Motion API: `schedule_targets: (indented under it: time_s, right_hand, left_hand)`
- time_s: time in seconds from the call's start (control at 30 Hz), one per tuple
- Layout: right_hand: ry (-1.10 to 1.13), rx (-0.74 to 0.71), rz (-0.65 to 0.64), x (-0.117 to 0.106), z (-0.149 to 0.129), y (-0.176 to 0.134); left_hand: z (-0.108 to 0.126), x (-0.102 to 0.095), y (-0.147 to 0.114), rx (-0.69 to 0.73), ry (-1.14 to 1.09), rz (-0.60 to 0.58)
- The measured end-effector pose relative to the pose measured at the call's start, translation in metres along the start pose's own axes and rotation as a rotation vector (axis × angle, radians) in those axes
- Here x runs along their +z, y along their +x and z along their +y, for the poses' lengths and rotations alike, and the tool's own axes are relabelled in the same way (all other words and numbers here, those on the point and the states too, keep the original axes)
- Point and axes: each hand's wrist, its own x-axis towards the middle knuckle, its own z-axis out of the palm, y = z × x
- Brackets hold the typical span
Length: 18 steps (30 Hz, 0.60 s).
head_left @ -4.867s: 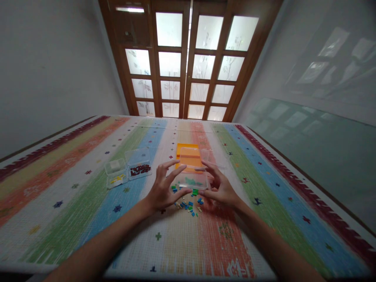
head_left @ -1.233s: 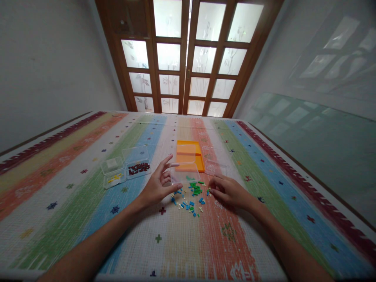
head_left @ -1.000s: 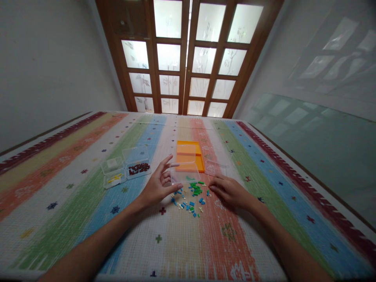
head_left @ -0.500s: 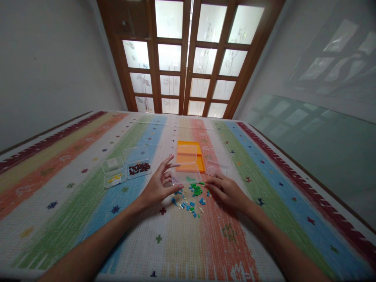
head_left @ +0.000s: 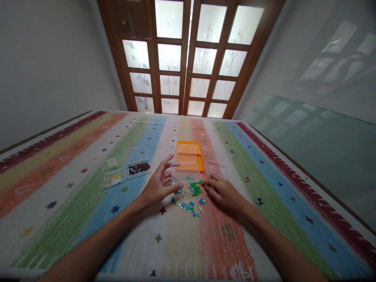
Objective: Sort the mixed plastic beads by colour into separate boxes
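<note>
A clear plastic box [head_left: 185, 172] with its lid raised stands in front of me, with a little green inside. My left hand [head_left: 158, 184] grips its left side, thumb at the near corner and the other fingers behind. Just right of the box, my right hand [head_left: 223, 192] is closed in a pinch at a small green building brick [head_left: 200, 182]. Below the fingers lies a pile of green bricks [head_left: 196, 190], with blue bricks [head_left: 192, 203] and small cream pieces [head_left: 201, 210] scattered around it.
Behind the clear box is an orange tray [head_left: 202, 161]. A clear lid or box [head_left: 216, 168] lies past my right hand. To the left stand an open box of dark red bricks [head_left: 139, 169] and another with yellow pieces [head_left: 115, 178]. A striped cloth [head_left: 96, 219] covers the table.
My right hand has shifted slightly left toward the clear box, with the green brick at its fingertips. My left hand and the box have stayed in place.
</note>
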Motion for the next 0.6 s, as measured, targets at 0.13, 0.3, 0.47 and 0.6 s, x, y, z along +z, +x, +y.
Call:
schedule_targets:
  time_s: [0.13,0.3,0.47,0.6]
  right_hand:
    - [0.013,0.001,-0.018,-0.002,0.0,0.001]
    - [0.054,0.011,-0.006,-0.007,0.007,0.0]
    - [0.079,-0.017,-0.054,-0.01,0.011,-0.001]
    - [0.075,-0.002,-0.065,-0.012,0.01,-0.002]
  left_hand:
    - [0.0,0.0,0.0,0.007,0.018,0.009]
    - [0.003,-0.001,0.0,0.004,0.025,0.009]
    - [0.004,-0.002,0.0,0.013,0.029,-0.006]
    - [0.004,-0.002,0.0,-0.002,0.02,0.004]
